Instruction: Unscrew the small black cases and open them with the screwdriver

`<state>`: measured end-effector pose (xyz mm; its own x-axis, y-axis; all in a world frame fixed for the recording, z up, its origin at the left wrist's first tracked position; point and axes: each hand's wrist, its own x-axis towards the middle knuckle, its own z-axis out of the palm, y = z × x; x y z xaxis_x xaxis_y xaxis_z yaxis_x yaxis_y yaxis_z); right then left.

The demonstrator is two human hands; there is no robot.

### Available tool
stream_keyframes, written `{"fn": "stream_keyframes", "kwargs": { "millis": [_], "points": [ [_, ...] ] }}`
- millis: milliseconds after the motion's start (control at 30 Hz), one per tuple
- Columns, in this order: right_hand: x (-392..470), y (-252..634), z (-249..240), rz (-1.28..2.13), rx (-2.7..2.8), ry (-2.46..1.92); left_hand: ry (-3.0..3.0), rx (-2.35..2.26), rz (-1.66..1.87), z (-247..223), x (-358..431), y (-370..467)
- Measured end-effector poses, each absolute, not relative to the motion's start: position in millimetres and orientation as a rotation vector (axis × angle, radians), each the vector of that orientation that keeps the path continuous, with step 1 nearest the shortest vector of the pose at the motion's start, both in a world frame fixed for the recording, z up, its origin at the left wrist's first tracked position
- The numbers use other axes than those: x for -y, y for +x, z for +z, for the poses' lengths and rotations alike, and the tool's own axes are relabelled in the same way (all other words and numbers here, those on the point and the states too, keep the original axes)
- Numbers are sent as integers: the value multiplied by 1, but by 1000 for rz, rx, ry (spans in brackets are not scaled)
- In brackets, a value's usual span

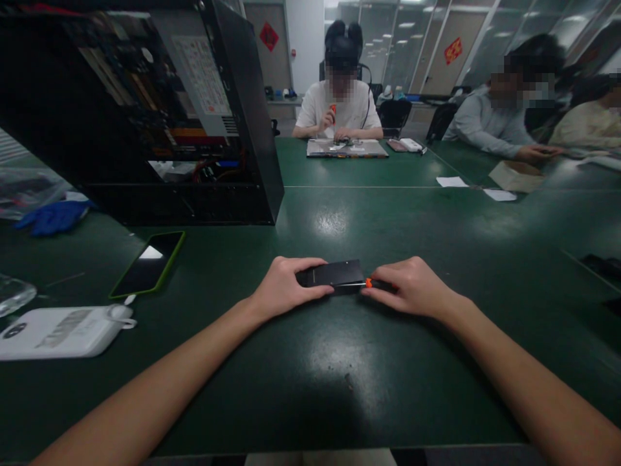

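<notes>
A flat black rectangular box (345,273) lies low over the green table, its left end gripped between the thumb and fingers of my left hand (284,288). My right hand (412,285) is closed on a screwdriver (369,283) with an orange collar and a dark handle. Its thin metal shaft points left and lies along the near edge of the box. Whether the tip is inside a seam is too small to tell.
An open black computer case (247,123) stands at the back left. Nearer are a phone (149,262), a white power bank (63,331) and blue gloves (55,215). Across the green table (330,388) a person (339,107) works on a flat panel (347,148).
</notes>
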<state>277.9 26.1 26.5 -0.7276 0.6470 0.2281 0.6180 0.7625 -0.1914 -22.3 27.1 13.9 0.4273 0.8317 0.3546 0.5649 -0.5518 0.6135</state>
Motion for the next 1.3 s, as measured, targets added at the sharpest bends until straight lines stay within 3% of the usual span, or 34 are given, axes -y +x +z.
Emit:
{"fn": "stream_keyframes", "kwargs": {
  "millis": [800, 1300],
  "points": [
    [-31, 280, 17, 115, 2459, -967, 1830, -1263, 1194, 7, -49, -33],
    [-37, 266, 11, 137, 2373, -1491, 2080, -1407, 1048, 2, -60, -42]
  ]
}}
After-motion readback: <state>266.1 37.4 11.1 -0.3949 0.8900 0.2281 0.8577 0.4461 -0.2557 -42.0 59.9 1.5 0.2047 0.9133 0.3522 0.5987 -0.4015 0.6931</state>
